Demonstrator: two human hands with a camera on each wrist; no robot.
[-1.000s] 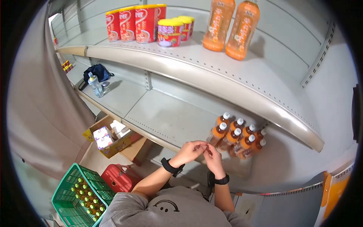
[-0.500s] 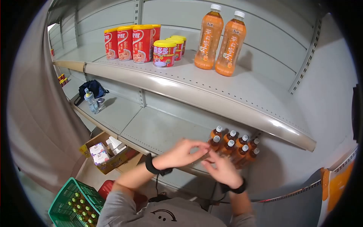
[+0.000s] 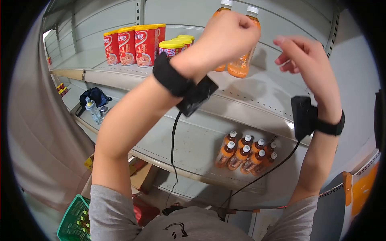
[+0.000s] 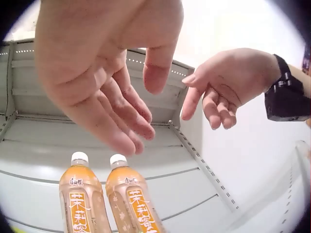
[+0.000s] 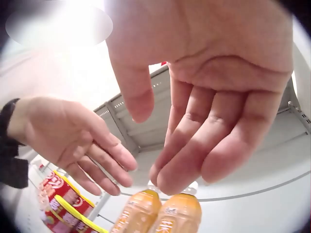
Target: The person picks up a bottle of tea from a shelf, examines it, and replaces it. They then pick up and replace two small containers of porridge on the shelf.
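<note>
Two large bottles of orange-coloured tea drink with white caps stand side by side on the upper shelf (image 3: 273, 96); the left wrist view shows the left bottle (image 4: 80, 199) and the right bottle (image 4: 133, 194) upright. My left hand (image 3: 227, 38) is raised in front of them, hiding much of both in the head view. Its fingers are loosely bent and hold nothing. Off to the right of the bottles, my right hand (image 3: 309, 60) hangs in the air with relaxed fingers, empty too. Each wrist carries a black strap with a small camera.
Red cans (image 3: 144, 46) and smaller yellow-lidded tubs (image 3: 171, 46) stand left on the upper shelf. Several smaller orange drink bottles (image 3: 241, 156) are grouped on the shelf below, with a clear bottle (image 3: 93, 110) and dark bag (image 3: 96, 96) farther left. A green basket (image 3: 66, 221) sits on the floor.
Both hands were close together in front of the lower shelf. They have risen to the upper shelf and spread apart, the left to the large bottles and the right beside them.
</note>
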